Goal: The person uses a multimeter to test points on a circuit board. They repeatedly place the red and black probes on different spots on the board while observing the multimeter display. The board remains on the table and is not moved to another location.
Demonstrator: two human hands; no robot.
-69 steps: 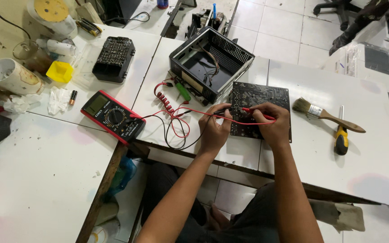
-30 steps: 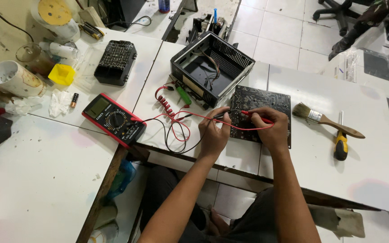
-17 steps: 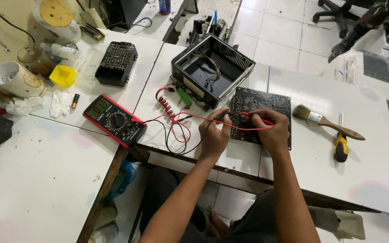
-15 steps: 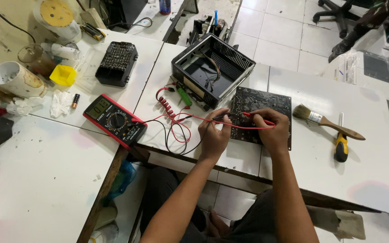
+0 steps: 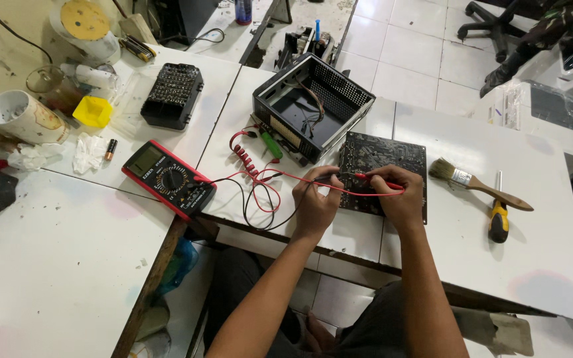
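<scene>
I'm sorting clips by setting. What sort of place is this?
Probably an electronics repair workbench: a red multimeter, a dark circuit board under the probes, and an opened black metal case on white tables.

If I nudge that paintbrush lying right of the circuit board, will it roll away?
Probably not: the paintbrush has a flat, wide ferrule and lies flat on the table, so it should slide. It looks light; the bristles would likely flex.

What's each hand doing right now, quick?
Left hand: closed on the black probe, tip on the circuit board.
Right hand: closed on the red probe.
</scene>
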